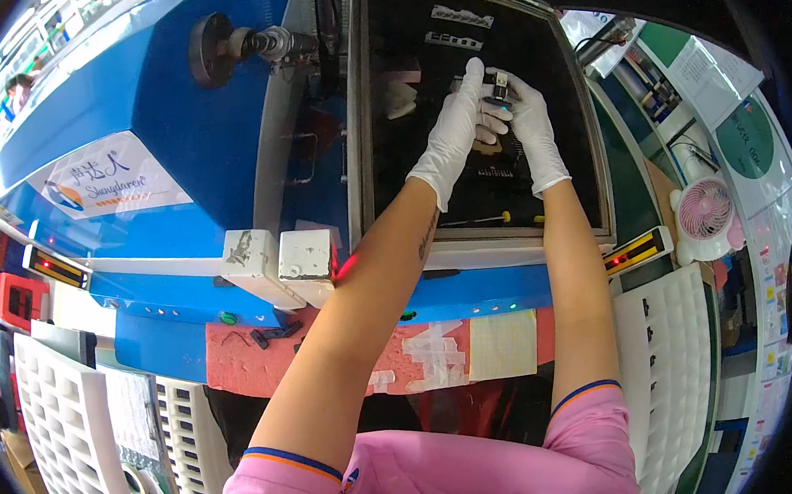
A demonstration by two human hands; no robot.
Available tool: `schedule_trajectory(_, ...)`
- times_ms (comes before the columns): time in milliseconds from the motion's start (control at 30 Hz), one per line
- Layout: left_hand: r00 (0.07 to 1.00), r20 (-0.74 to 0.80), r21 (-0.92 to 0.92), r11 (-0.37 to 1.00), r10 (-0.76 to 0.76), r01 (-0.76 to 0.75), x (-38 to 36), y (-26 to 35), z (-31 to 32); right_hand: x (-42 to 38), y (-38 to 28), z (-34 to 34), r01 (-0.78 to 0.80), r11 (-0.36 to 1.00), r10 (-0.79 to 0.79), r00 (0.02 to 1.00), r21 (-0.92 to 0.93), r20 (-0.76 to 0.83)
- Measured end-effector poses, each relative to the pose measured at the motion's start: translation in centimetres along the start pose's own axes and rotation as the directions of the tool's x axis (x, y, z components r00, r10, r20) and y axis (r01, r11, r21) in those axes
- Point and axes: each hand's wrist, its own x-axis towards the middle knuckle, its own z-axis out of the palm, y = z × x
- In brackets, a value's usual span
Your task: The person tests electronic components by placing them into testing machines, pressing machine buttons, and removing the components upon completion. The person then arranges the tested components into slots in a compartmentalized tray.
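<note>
Both my hands wear white gloves and are raised close together over a dark panel in a grey frame [362, 107]. Between the fingertips of my right hand [533, 128] is a small dark block with a bright metal face [501, 82]. My left hand [454, 136] is beside it, thumb upright and the other fingers curled in; what they grip is hidden. Below the hands lies a small tan piece [487, 148]. Farther up the dark panel are two flat silvery strips with cutouts, an upper strip [463, 17] and a lower strip [454, 41].
A yellow-handled screwdriver [505, 217] lies along the near frame edge. White boxes [308, 264] stand beside my left forearm. Red foam with tape [255, 356] lines the front. White trays [668, 358] stand right, below a pink fan [703, 209]. A blue machine housing [193, 132] rises left.
</note>
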Motion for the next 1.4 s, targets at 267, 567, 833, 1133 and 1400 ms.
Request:
schedule_trajectory(267, 1.0, 0.005, 0.007, 1.0, 0.018, -0.018, -0.2, 0.2, 0.1, -0.5, -1.1, -0.1, -0.061, 0.996, 0.061, 0.998, -0.069, -0.007)
schedule_trajectory(567, 1.0, -0.009, -0.005, 1.0, 0.002, -0.002, -0.2, 0.3, 0.1, -0.5, -0.9, 0.0, -0.039, 0.999, 0.039, 0.999, 0.016, 0.016)
schedule_trajectory(833, 1.0, -0.006, -0.006, 1.0, 0.013, -0.013, -0.3, 0.3, 0.2, -0.6, -1.0, -0.1, -0.055, 0.997, 0.054, 0.998, 0.049, 0.015)
schedule_trajectory(1133, 1.0, 0.003, -0.019, 1.0, 0.009, -0.009, 0.0, 0.1, 0.0, 0.3, 0.9, -0.1, -0.045, 0.997, 0.044, 0.999, 0.068, 0.013)
schedule_trajectory(1400, 1.0, -0.029, 0.042, 0.999, -0.007, 0.008, -0.3, 0.3, 0.0, -0.3, -0.9, -0.2, -0.053, 0.983, 0.05, 0.998, 0.178, 0.024)
